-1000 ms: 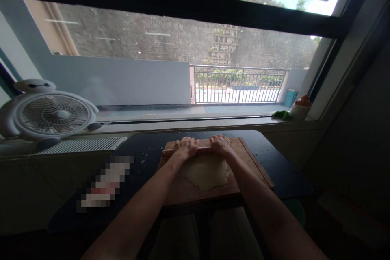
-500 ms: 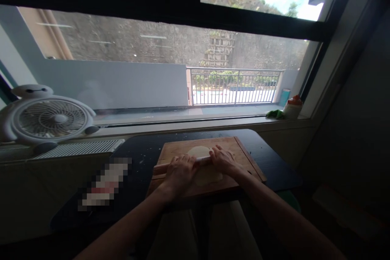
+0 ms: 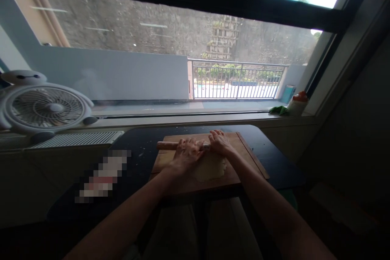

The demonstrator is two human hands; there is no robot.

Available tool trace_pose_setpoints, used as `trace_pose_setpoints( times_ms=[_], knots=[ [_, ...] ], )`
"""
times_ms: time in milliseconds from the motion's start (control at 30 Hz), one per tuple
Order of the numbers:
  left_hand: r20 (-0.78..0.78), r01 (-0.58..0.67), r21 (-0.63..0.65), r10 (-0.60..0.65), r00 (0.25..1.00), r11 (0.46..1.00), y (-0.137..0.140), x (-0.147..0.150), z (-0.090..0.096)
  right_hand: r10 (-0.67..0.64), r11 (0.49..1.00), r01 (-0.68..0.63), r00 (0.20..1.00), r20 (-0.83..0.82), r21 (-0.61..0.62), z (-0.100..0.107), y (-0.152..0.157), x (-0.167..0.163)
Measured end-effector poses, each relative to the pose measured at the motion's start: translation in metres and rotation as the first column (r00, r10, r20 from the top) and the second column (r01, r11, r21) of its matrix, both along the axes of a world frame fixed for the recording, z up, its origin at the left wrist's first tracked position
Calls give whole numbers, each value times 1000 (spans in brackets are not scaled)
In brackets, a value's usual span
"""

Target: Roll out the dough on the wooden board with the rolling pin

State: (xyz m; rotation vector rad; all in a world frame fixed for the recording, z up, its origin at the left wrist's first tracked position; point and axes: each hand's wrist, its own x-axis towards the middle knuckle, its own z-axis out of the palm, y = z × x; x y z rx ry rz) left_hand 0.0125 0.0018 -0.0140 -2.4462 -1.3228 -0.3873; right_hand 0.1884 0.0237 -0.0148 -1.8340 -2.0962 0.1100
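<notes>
A wooden rolling pin [image 3: 167, 145] lies crosswise near the far side of a wooden cutting board [image 3: 172, 187]. My left hand [image 3: 188, 152] rests over its middle, fingers curved across the top. My right hand [image 3: 219, 143] is closed over the right part and hides that end. Beneath and in front of the pin, a flat sheet of pale dough [image 3: 211, 169] spreads over the board, its right edge uneven. Both hands partly cover the dough's far part.
The board sits on a dark table [image 3: 271, 154] below a window. Left of the board lies a blurred-out item [image 3: 105, 174]. A white fan [image 3: 50, 107] stands at the far left. On the sill are a green cloth [image 3: 279, 110] and an orange-topped bottle [image 3: 297, 105].
Both hands have pushed the rolling pin away from me, toward the board's far edge. More of the dough's near part now shows. The view has tilted slightly downward.
</notes>
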Motion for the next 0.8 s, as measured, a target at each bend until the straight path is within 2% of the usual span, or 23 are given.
trace_pose_setpoints(
  times_ms=[100,200,400,567,667,800],
  knots=[
    [-6,59,16,-59,998,998,-15,0,3,-34,999,34,999,-24,18,-4,-24,-2],
    [-9,67,9,-67,998,998,-21,1,6,-62,998,62,997,-35,-16,-4,-28,-2],
    [-6,30,-17,-30,1000,999,-1,3,14,-64,994,62,998,-25,-93,3,19,2],
    [42,-108,-195,119,992,975,31,1,22,-150,984,145,988,-41,-108,3,47,-2],
    [48,-175,-227,190,981,958,38,2,22,-132,986,128,991,-31,-105,2,37,-5],
    [57,-146,-219,162,985,965,11,-4,18,-110,992,108,994,-26,-60,1,-4,-10]
  ],
)
